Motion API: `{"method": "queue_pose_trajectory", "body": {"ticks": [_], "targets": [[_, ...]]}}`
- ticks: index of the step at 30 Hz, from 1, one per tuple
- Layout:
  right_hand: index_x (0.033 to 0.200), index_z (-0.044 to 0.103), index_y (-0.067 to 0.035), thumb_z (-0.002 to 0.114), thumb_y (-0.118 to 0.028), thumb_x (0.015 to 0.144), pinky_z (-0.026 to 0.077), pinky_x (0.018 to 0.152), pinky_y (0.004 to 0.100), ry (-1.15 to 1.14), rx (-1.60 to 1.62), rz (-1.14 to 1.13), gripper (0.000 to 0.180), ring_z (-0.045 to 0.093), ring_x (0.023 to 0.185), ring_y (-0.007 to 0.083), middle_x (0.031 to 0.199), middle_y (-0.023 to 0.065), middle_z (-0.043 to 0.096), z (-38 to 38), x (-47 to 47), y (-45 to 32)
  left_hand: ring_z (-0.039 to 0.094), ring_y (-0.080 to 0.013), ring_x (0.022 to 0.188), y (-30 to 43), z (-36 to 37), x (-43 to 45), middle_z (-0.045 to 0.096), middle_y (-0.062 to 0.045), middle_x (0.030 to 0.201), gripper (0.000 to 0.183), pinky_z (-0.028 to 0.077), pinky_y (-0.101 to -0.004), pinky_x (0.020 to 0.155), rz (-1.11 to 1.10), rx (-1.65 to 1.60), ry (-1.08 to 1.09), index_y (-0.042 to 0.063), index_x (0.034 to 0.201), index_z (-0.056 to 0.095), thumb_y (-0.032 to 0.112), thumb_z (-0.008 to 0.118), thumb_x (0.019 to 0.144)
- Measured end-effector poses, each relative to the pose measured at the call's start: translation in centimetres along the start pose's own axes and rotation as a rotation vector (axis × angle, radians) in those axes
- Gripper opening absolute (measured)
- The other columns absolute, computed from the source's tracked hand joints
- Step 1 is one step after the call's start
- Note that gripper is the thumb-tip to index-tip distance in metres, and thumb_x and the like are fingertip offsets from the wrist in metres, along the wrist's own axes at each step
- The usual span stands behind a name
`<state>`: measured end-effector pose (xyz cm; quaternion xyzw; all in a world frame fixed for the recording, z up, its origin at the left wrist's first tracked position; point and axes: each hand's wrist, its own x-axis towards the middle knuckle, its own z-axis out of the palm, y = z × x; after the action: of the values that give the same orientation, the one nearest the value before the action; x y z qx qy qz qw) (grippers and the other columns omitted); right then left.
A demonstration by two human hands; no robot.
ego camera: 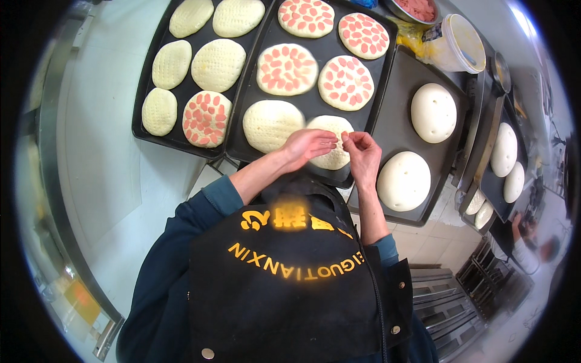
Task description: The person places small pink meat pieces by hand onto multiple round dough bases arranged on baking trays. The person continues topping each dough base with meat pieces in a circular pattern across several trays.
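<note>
My left hand (310, 147) is over the left edge of a dimpled round of dough (330, 144) at the near end of the middle black baking tray (240, 104); its fingers are extended and whether it cradles anything is unclear. At the dough's right side, my right hand (361, 149) pinches a small pink slice (345, 134) between thumb and fingertips. A plain dimpled dough (272, 126) lies to the left. Farther up the same tray, several dough rounds (287, 69) carry pink slices. The left tray (181, 147) holds several plain dimpled rounds and one topped round (206, 119).
A right-hand tray (408, 218) bears two smooth domed doughs (433, 113). Beyond it stand a white plastic tub (463, 43) and a metal bowl (415, 9) of pink slices. More dough (504, 149) lies on a tray at far right, where another person (529, 247) works.
</note>
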<state>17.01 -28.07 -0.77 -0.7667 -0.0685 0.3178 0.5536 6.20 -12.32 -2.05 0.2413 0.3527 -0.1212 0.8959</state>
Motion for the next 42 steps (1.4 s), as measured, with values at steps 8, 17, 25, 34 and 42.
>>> {"method": "queue_pose_trajectory", "body": {"ticks": [8, 17, 25, 34, 42], "targets": [[0.102, 0.074, 0.003, 0.079, -0.021, 0.090, 0.057, 0.071, 0.0345, 0.032, -0.392, 0.023, 0.028, 0.073, 0.076, 0.0228, 0.085, 0.0149, 0.076, 1.3, 4.0, 1.0, 0.059, -0.0285, 0.135, 0.2, -1.5, -0.9, 0.061, -0.021, 0.142, 0.050, 0.045, -0.0383, 0.117, 0.003, -0.058, -0.015, -0.008, 0.142, 0.052, 0.028, 0.035, 0.112], [0.102, 0.076, -0.005, 0.078, -0.013, 0.090, 0.053, 0.069, 0.0372, -0.194, -0.502, -0.371, 0.015, 0.067, 0.081, 0.0267, 0.096, 0.0141, 0.069, 1.8, 0.9, -2.4, 0.058, -0.0253, 0.133, 0.2, -1.8, -0.9, 0.059, -0.017, 0.143, 0.061, 0.043, -0.0400, 0.115, 0.007, -0.191, -0.121, -0.005, 0.148, 0.046, 0.042, 0.027, 0.114], [0.104, 0.075, -0.005, 0.077, -0.003, 0.086, 0.059, 0.079, 0.0356, -0.359, -0.379, -0.341, 0.018, 0.070, 0.091, 0.0251, 0.106, 0.0072, 0.071, 3.2, -1.5, -3.0, 0.060, -0.0168, 0.123, -0.4, -1.5, -0.4, 0.060, -0.008, 0.139, 0.062, 0.046, -0.0361, 0.108, 0.021, -0.136, -0.232, 0.002, 0.149, 0.048, 0.046, 0.021, 0.115], [0.100, 0.073, -0.002, 0.076, -0.002, 0.088, 0.057, 0.075, 0.0326, -0.366, -0.472, -0.419, 0.012, 0.071, 0.082, 0.0207, 0.101, 0.0083, 0.073, 2.2, -2.1, -2.4, 0.064, -0.0186, 0.117, -1.0, -1.7, -0.4, 0.066, -0.010, 0.129, 0.057, 0.049, -0.0372, 0.107, -0.019, -0.174, -0.218, -0.002, 0.139, 0.056, 0.043, 0.030, 0.115], [0.095, 0.071, 0.001, 0.081, -0.007, 0.091, 0.054, 0.076, 0.0256, -0.132, -0.022, 0.035, 0.013, 0.067, 0.080, 0.0100, 0.088, 0.0034, 0.073, 0.8, -2.3, -0.4, 0.068, -0.0177, 0.116, -1.6, -1.3, -0.7, 0.068, -0.013, 0.125, 0.031, 0.055, -0.0312, 0.104, 0.046, 0.137, 0.015, -0.006, 0.127, 0.064, 0.016, 0.062, 0.106]]}}
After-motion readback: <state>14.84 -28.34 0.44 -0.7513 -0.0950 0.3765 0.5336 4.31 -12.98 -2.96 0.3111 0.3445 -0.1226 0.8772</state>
